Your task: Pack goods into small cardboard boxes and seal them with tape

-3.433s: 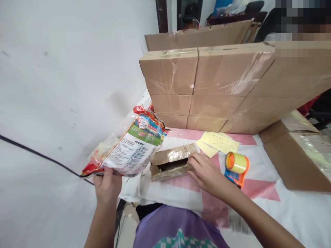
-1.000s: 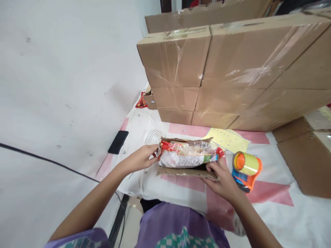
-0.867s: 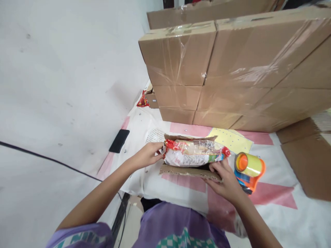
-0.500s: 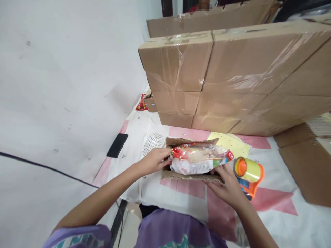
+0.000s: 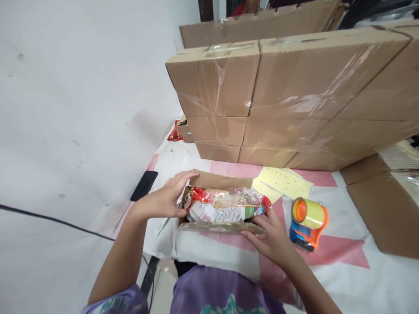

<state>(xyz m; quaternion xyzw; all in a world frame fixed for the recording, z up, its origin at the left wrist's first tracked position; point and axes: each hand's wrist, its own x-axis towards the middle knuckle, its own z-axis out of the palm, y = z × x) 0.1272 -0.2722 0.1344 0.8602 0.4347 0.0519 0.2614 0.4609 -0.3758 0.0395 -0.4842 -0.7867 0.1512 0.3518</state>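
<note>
A small open cardboard box (image 5: 222,181) sits on the table with its long flaps raised. Inside lies a plastic snack packet (image 5: 225,205) in red, white and clear film, filling most of the opening. My left hand (image 5: 166,194) clasps the box's left end, fingers over the far corner and thumb by the near one. At the other end my right hand (image 5: 270,233) holds the near right corner, its fingertips partly hidden beside the packet's end. An orange and blue tape dispenser (image 5: 309,224) with a yellowish tape roll stands right of the box.
A tall stack of taped cardboard boxes (image 5: 288,87) stands behind. Yellow dotted sheets (image 5: 283,182) lie before it. A black phone (image 5: 144,185) rests near the wall (image 5: 65,109), a red packet (image 5: 176,133) at the back left. Brown cardboard (image 5: 382,209) stands at right.
The box with its packet has shifted left, away from the tape dispenser. My left hand has turned and moved from the packet's end to the box's far left corner. My right hand followed leftward.
</note>
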